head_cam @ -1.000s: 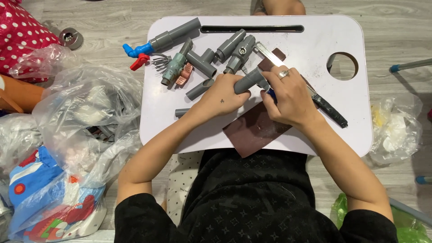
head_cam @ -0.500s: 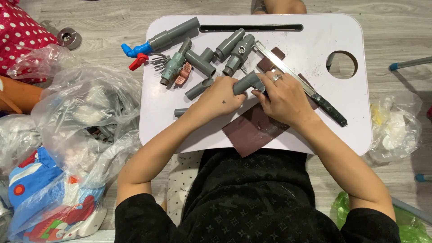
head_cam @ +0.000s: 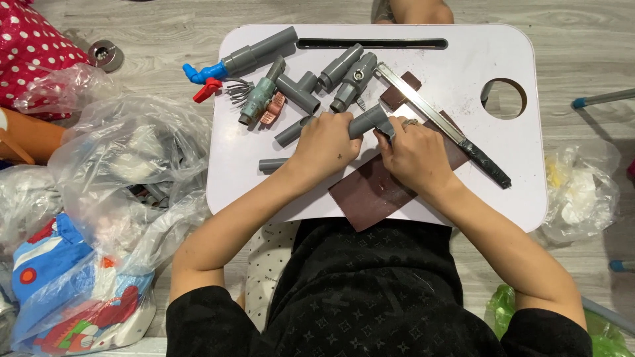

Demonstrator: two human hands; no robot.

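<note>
Since a moment ago both hands have drawn closer together around the grey pipe elbow, over the middle of the white lap table.

The left hand is wrapped around the elbow's lower end; the right hand pinches its upper end, fingers pressed together. This looks like steady working of the fitting. A brown sandpaper sheet lies beneath, toward the near edge.

Both hands on grey pipe fitting
</note>
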